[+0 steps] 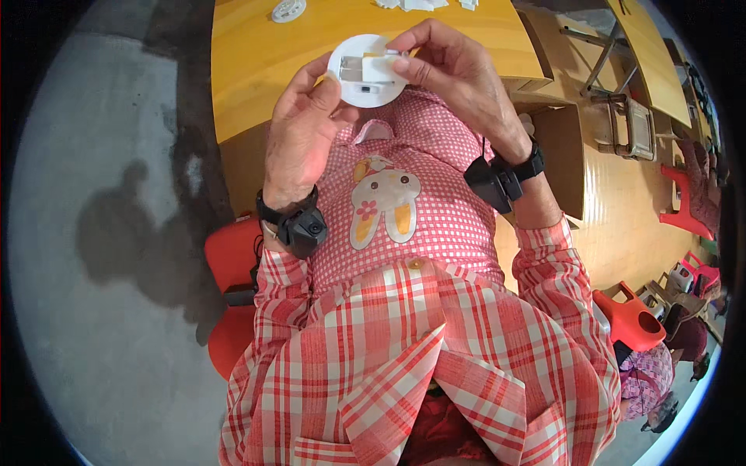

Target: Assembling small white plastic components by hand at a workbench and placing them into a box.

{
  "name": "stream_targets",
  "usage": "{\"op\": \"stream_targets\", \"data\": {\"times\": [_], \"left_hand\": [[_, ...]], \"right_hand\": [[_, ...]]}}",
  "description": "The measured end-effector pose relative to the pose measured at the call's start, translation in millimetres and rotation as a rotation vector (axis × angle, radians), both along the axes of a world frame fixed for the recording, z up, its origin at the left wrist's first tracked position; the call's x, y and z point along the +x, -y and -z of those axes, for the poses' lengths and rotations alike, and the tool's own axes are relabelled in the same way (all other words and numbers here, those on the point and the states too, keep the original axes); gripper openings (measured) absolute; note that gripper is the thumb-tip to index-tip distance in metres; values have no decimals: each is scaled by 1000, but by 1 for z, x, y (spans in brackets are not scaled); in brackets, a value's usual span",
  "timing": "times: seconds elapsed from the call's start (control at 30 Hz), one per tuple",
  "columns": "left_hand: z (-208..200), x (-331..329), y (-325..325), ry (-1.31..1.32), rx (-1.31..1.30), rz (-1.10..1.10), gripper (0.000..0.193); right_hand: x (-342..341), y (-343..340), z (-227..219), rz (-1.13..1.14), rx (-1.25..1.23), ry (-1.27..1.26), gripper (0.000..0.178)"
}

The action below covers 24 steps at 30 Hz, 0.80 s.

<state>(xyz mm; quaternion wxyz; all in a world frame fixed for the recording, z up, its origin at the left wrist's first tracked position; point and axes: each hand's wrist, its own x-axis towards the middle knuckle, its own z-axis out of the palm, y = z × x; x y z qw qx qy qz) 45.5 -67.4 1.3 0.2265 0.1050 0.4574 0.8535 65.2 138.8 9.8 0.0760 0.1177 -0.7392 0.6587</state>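
Left grip [305,116] is closed on the left rim of a white disc [353,84]. Right grip [452,74] pinches a white cover [378,70] over part of the disc's slot [352,68]; whether the cover is seated cannot be told. Disc is held up at the desk's [272,62] near edge, black switch [366,89] facing the wearer. Second disc [288,10] lies toward the desk's left edge, white pieces [416,4] well in from the near edge.
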Motion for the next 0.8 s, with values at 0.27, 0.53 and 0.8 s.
{"op": "stream_targets", "data": {"times": [0.27,0.53,0.8], "left_hand": [[-5,4,-9,38,110,108,51],[-6,9,-9,-40,104,69,50],[-13,10,-12,-23,78,76,49]], "right_hand": [[4,15,7,97,-14,-43,20],[9,17,-6,288,273,-332,11],[10,29,-15,346,223,-374,9]]}}
